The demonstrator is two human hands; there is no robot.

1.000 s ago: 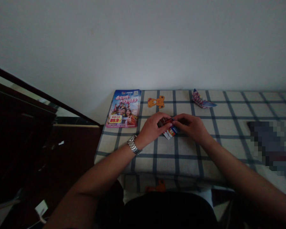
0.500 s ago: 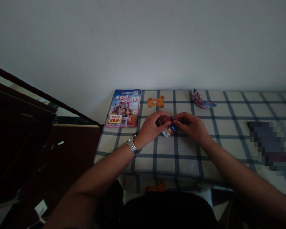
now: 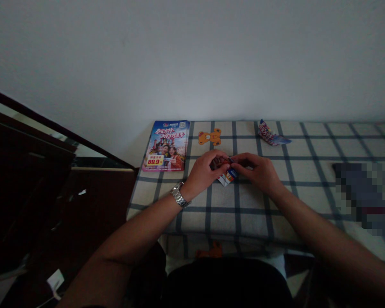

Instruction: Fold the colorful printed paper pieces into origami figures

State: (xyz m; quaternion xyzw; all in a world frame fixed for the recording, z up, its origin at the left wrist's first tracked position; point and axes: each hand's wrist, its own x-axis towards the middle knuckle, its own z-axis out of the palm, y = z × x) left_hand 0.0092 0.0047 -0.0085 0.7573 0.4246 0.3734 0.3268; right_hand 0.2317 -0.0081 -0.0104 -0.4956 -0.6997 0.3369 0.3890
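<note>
Between my hands, low over the table, is a small piece of folded printed paper (image 3: 226, 176), coloured white, blue, orange and red. My left hand (image 3: 208, 166), with a metal watch (image 3: 179, 195) on its wrist, pinches the paper's left side between thumb and fingers. On the opposite side, my right hand (image 3: 256, 167) grips its upper right edge, thumb against fingertips. The fingers hide much of the paper, so its full shape does not show. Behind my right hand lies a folded paper boat (image 3: 272, 134) with a colourful print.
A stack of printed flyers (image 3: 166, 147) lies at the table's left end by the wall (image 3: 192, 60). A checked cloth with a bear print (image 3: 210, 137) covers the table (image 3: 223, 214). A blurred-out dark object (image 3: 362, 194) lies on the right.
My fingers have shifted very slightly on the folded paper, and its lower part is turned a little differently. Everything else stays where it was.
</note>
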